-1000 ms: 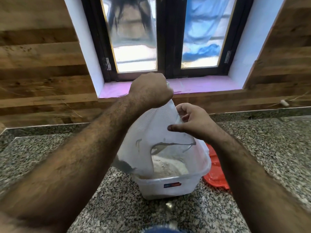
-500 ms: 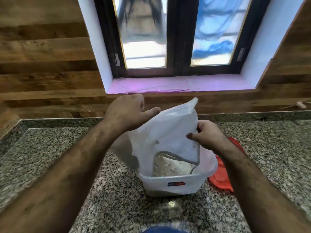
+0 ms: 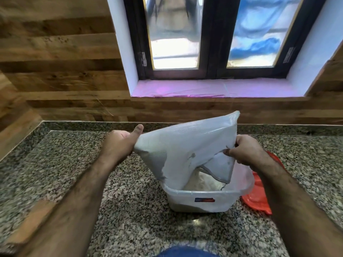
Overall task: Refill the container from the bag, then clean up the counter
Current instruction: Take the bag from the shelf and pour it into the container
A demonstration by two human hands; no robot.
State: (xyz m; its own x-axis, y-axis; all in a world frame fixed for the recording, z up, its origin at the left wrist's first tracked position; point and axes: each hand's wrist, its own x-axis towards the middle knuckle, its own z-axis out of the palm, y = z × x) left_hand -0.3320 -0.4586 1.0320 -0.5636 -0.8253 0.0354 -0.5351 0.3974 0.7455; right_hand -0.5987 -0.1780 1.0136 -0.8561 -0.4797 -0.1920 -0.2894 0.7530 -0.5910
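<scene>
A clear plastic container [image 3: 201, 200] with a red and blue label stands on the granite counter [image 3: 130, 210]. White powder [image 3: 201, 182] fills its lower part. Above it hangs a limp white plastic bag [image 3: 187, 147], tipped with its torn mouth down inside the container. My left hand [image 3: 118, 143] grips the bag's left corner, thumb up. My right hand [image 3: 246, 151] pinches the bag's right edge near the mouth.
A red lid [image 3: 258, 193] lies flat on the counter just right of the container, partly hidden by my right forearm. A wood-panelled wall and a window with a pink sill [image 3: 213, 88] stand behind the counter. A wooden edge runs along the counter's left side.
My left hand came down from high above the bag and out to the left, taking the left corner. My right hand shifted right. The bag now spreads wide between both hands.
</scene>
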